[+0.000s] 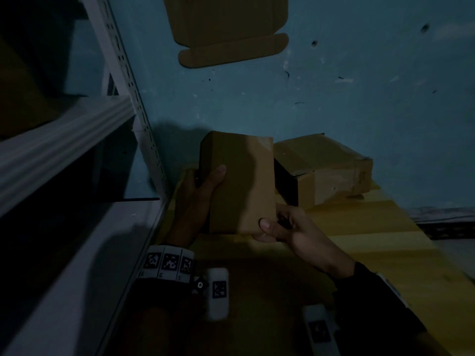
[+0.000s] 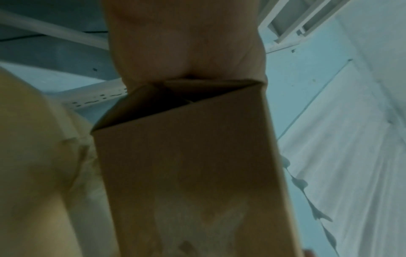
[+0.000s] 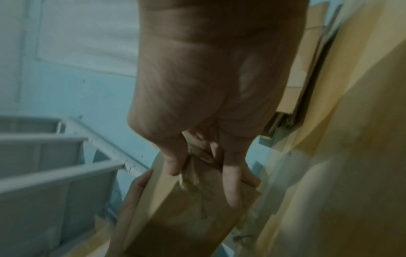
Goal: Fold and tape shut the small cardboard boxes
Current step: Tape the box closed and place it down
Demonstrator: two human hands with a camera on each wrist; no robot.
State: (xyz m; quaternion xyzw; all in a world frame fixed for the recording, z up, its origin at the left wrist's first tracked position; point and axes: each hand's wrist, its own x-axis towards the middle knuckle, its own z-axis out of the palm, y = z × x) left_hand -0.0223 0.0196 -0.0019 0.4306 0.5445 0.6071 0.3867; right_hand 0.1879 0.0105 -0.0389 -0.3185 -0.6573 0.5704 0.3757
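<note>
I hold a small brown cardboard box (image 1: pixel 241 183) upright above the yellow-brown table (image 1: pixel 380 240). My left hand (image 1: pixel 198 199) grips its left side, thumb laid across the front face. My right hand (image 1: pixel 280 227) pinches the box's lower right corner, thumb on the front. In the left wrist view the box (image 2: pixel 193 165) fills the middle, and its near end stands partly unfolded, with dark space between the flaps. In the right wrist view my right hand's fingers (image 3: pixel 230 184) lie across the box (image 3: pixel 193 208), where creased tape shows.
A second cardboard box (image 1: pixel 326 168) lies on its side on the table, just right of the held one. A flat unfolded box blank (image 1: pixel 228 29) hangs against the blue wall above. A white metal shelf rack (image 1: pixel 77 150) stands close on the left.
</note>
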